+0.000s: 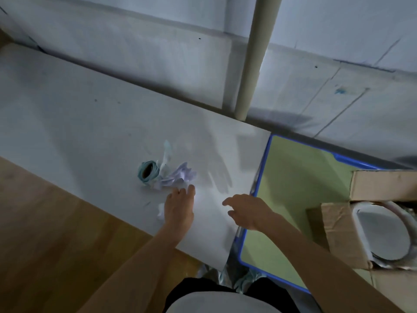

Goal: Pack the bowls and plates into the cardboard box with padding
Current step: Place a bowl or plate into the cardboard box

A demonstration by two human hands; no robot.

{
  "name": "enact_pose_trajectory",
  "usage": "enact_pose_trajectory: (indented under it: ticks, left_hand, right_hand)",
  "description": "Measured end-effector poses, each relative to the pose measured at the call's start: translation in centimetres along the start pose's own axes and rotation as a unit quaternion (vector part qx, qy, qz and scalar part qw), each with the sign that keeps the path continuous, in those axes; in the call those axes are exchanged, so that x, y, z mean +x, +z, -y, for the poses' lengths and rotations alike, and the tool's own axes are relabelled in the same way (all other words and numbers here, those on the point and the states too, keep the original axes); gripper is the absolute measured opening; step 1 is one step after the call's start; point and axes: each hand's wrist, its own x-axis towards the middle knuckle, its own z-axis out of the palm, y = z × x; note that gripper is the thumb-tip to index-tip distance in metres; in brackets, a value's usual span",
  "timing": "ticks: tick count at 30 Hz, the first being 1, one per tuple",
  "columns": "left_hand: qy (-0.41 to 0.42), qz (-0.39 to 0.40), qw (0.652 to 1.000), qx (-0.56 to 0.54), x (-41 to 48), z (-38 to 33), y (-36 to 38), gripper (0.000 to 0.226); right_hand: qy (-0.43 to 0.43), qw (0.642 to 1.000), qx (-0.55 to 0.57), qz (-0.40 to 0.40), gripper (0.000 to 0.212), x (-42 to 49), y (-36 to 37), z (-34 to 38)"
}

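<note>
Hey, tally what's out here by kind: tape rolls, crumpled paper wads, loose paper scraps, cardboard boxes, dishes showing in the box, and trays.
Tape roll: 1
Crumpled paper wad: 1
Small paper scrap: 1
Cardboard box: 1
Dish in the box: 1 showing; any beneath it are hidden
Blue-rimmed tray: 1
Total: 6

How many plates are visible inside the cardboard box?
1 for certain: a white plate sits inside the cardboard box at the right edge. Rim lines around it may belong to more plates, hidden behind it.
</note>
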Motion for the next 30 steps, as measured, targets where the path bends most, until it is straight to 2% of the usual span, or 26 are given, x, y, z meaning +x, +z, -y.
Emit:
enact_pose_trajectory:
  ticks: [4,6,9,11,13,16,17,19,23,26,30]
  left_hand:
    - [0.044,-0.025,0.997,-0.063,-0.8,-3.1,-1.5,0.043]
    - [0.079,-0.049,0.989,-0.116,-1.1,-4.8,-3.2,0.04]
    - [0.108,-0.047,0.971,-0.209,-0.6,-7.4,-6.7,0.034]
    - [0.103,-0.036,0.948,-0.299,0.0,-9.0,-8.9,0.031]
    - [0.117,-0.029,0.92,-0.373,0.1,-10.6,-10.5,0.037]
    - [0.189,-0.055,0.897,-0.396,0.0,-13.3,-12.6,0.053]
    - [0.208,-0.064,0.887,-0.406,0.1,-14.2,-13.3,0.056]
    - [0.232,-0.053,0.868,-0.436,0.5,-16.1,-14.2,0.056]
    - [0.276,-0.031,0.838,-0.47,0.4,-19.9,-15.3,0.04]
    - [0.28,-0.012,0.84,-0.464,0.0,-23.4,-16.2,0.039]
    - [0.342,0.003,0.845,-0.412,-0.9,-28.3,-16.1,0.036]
  right_hand:
    - [0.032,0.994,0.1,-0.026,0.044,-0.3,0.0,-0.9]
    - [0.029,0.983,0.176,-0.042,0.061,-0.5,-0.1,-1.5]
    - [0.016,0.951,0.302,-0.069,0.102,-1.3,-0.7,-2.0]
    - [0.02,0.922,0.375,-0.096,0.112,-2.1,-1.1,-2.4]
    - [0.033,0.894,0.425,-0.138,0.1,-3.4,-1.5,-3.1]
    - [0.037,0.856,0.466,-0.221,0.046,-6.0,-2.4,-3.9]
    - [0.032,0.841,0.478,-0.253,0.037,-7.0,-2.7,-4.2]
    - [0.032,0.817,0.492,-0.298,0.033,-9.4,-3.3,-5.1]
    - [0.066,0.786,0.492,-0.369,0.029,-14.4,-4.0,-7.5]
    - [0.102,0.774,0.471,-0.41,0.018,-17.6,-3.5,-10.2]
    - [0.151,0.774,0.427,-0.443,0.03,-22.6,-3.2,-14.6]
